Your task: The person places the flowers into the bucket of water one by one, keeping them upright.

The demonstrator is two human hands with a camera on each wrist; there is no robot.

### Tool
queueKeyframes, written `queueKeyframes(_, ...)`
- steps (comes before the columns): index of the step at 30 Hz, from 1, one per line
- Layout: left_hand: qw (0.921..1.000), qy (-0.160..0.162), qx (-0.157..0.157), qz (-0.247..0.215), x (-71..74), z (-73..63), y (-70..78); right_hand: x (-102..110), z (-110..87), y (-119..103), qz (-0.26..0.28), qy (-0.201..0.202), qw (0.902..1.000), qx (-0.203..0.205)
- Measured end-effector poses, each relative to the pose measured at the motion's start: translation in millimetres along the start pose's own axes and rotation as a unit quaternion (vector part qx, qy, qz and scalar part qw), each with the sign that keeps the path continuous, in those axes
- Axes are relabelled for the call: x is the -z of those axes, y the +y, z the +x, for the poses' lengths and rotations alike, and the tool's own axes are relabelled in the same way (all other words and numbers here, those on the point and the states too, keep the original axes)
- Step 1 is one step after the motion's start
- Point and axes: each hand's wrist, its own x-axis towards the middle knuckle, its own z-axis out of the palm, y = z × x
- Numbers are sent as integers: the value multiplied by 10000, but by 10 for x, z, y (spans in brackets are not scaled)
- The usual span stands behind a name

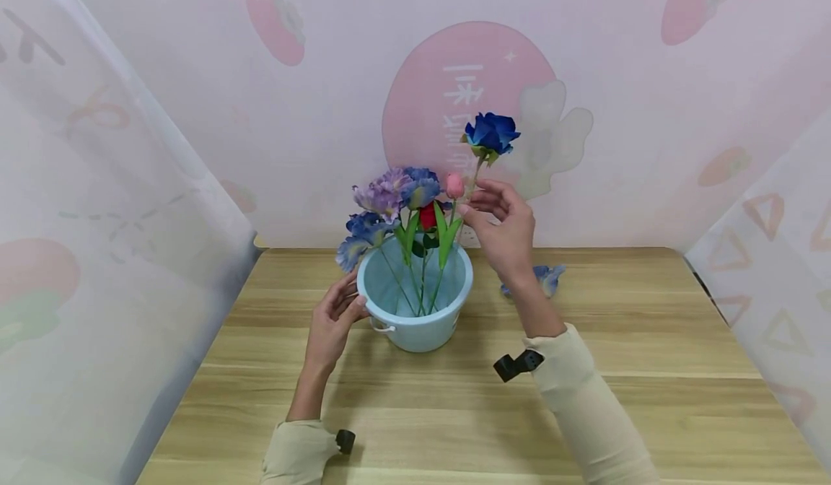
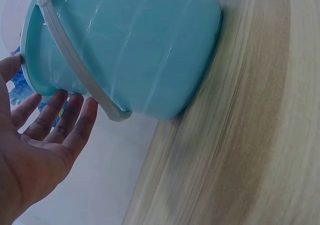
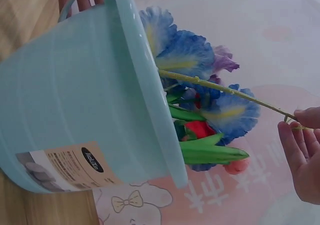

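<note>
A light blue plastic bucket stands upright on the table with artificial flowers in it. My right hand pinches the thin green stem of a blue rose between thumb and fingers. The bloom rises above the hand, and the stem runs down over the bucket's rim. My left hand rests at the bucket's left side, fingertips and thumb touching the rim with the fingers fairly straight. Inside the bucket are blue irises, a purple iris, a red flower and a pink tulip with green leaves.
Another blue flower lies on the wooden table, partly hidden behind the right forearm. The bucket's white handle hangs down on the left hand's side. A printed pink curtain hangs right behind the table.
</note>
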Motion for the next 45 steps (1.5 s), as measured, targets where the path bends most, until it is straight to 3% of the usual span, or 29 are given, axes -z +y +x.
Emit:
queueKeyframes(11, 10000, -23, -7, -9, 0, -11, -7, -223, -54, 238, -214, -213, 9990, -338)
queueKeyframes(23, 10000, -65, -8, -18, 5, -4, -7, -303, -141, 436, -1012, -570, 9898, -825)
queueKeyframes(30, 10000, -73, 0, -52, 2, -8, -4, -355, -198, 498, -1550, -791, 9813, -818)
queueKeyframes(37, 9999, -49, 2, -100, -1, -4, 6, -356, -239, 512, -1977, -1050, 9700, -948)
queueKeyframes(45, 9999, -63, -36, -75, 11, 9, 12, -207, -255, 422, -1897, -1431, 9629, -1281)
